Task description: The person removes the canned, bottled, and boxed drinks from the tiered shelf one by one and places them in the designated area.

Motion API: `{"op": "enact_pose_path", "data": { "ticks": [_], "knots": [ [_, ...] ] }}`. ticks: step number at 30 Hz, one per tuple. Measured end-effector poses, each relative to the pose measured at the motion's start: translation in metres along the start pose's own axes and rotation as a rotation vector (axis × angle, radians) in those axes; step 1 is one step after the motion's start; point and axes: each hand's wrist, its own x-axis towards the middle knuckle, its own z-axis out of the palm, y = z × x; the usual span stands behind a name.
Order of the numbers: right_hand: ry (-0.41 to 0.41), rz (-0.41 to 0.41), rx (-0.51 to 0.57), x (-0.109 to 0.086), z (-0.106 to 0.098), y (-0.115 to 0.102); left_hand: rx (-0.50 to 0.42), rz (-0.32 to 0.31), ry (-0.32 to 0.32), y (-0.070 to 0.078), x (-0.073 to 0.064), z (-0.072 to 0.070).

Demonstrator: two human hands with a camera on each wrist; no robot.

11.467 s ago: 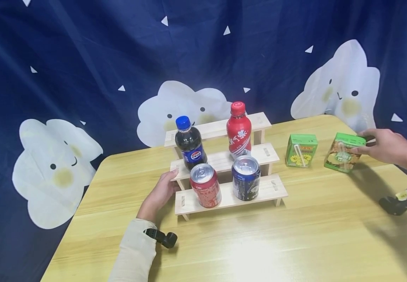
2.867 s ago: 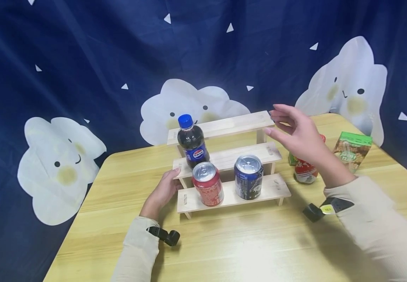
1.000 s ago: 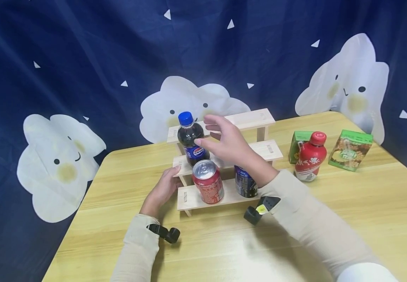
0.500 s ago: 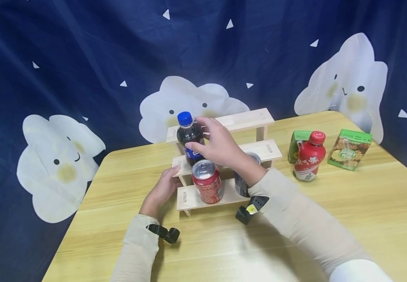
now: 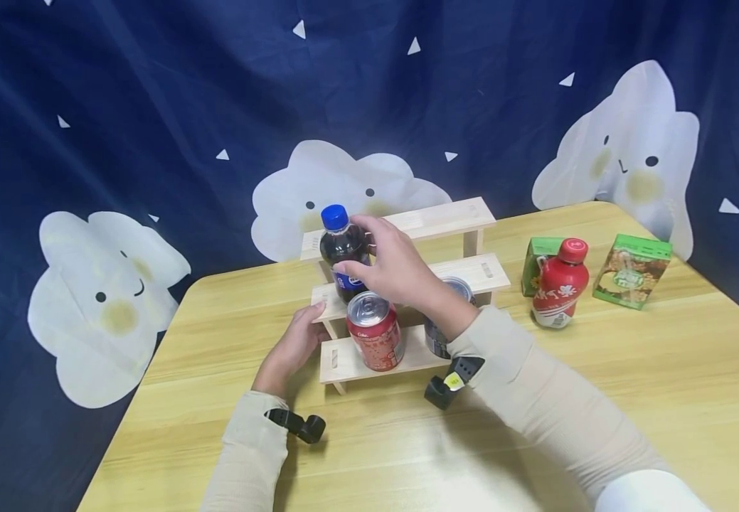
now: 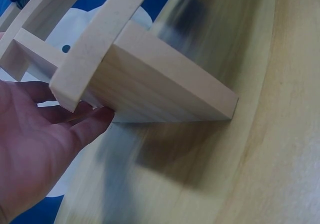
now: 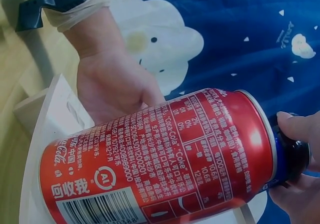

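A three-tier wooden display stand (image 5: pixel 452 216) stands mid-table. My left hand (image 5: pixel 294 348) holds the left end of its middle tier; in the left wrist view the fingertips (image 6: pixel 102 118) lie against the side support. On that tier, at the left, is a cola bottle (image 5: pixel 342 245) with a blue cap. My right hand (image 5: pixel 401 267) grips this bottle round its right side, thumb in front. Below it, on the lowest tier, a red Coke can (image 5: pixel 374 333) stands upright; it hides most of the bottle in the right wrist view. Beside it, a dark blue can (image 5: pixel 436 341) is partly behind my right wrist.
Right of the stand, a red bottle (image 5: pixel 560 284) stands on the wooden table (image 5: pixel 651 370). Behind it is a partly hidden green carton (image 5: pixel 531 267). A green and brown drink carton (image 5: pixel 633 272) stands further right. A blue curtain (image 5: pixel 215 71) hangs behind.
Earlier, the red bottle left the middle tier for the table at the right. My right hand then came left to the cola bottle and closed round it. The left hand stays at the stand.
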Motion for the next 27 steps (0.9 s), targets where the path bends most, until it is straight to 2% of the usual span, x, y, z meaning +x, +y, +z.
{"op": "enact_pose_path", "data": {
  "ticks": [6, 13, 18, 27],
  "knots": [
    [-0.002, 0.009, 0.010, -0.001, -0.002, 0.001, 0.012, -0.004, 0.001, -0.001, 0.000, -0.001],
    [-0.003, -0.003, 0.028, -0.004, -0.008, 0.003, -0.021, -0.001, 0.016, -0.002, 0.001, 0.000],
    [0.007, -0.022, 0.022, -0.005, -0.012, 0.006, -0.024, 0.003, 0.011, -0.001, 0.001, 0.002],
    [0.020, -0.008, 0.032, -0.008, -0.018, 0.010, -0.004, 0.008, -0.010, -0.001, 0.000, 0.000]
  ]
}}
